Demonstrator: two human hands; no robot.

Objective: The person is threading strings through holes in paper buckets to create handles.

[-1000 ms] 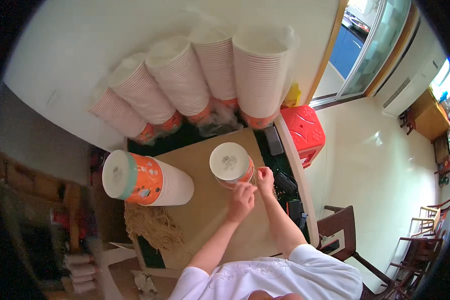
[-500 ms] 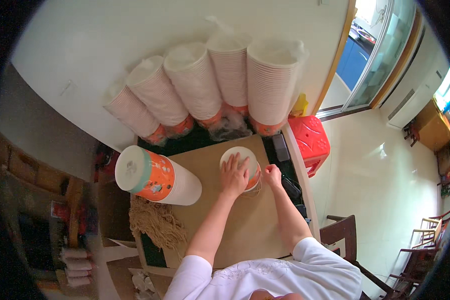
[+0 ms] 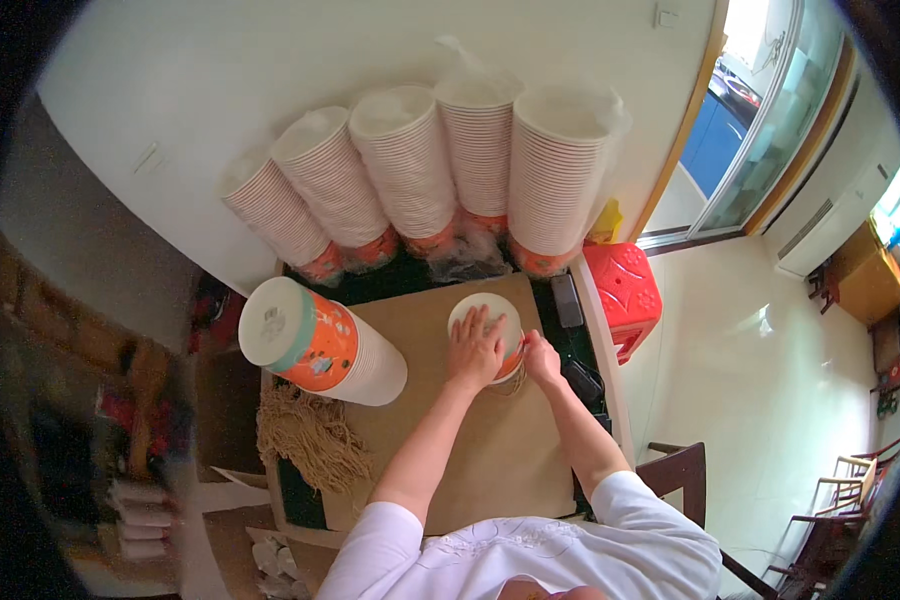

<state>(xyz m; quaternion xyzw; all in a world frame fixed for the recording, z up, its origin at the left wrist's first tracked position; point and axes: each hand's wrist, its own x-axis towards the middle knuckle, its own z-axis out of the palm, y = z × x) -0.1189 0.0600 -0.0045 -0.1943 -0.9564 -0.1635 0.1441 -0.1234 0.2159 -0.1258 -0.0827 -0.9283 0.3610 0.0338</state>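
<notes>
Tub (image 3: 511, 323) stands on a brown board (image 3: 495, 460) under the left hand (image 3: 477, 345), flat and spread across its top. The right hand (image 3: 541, 358) curls at its side; whether it grips anything, I cannot tell. Left of both hands: stacked cups (image 3: 332, 350).

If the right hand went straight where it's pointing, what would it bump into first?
The right hand would probably bump the white-and-orange cup under the left hand. Depth is unclear, so its fingers might already be touching it.
</notes>
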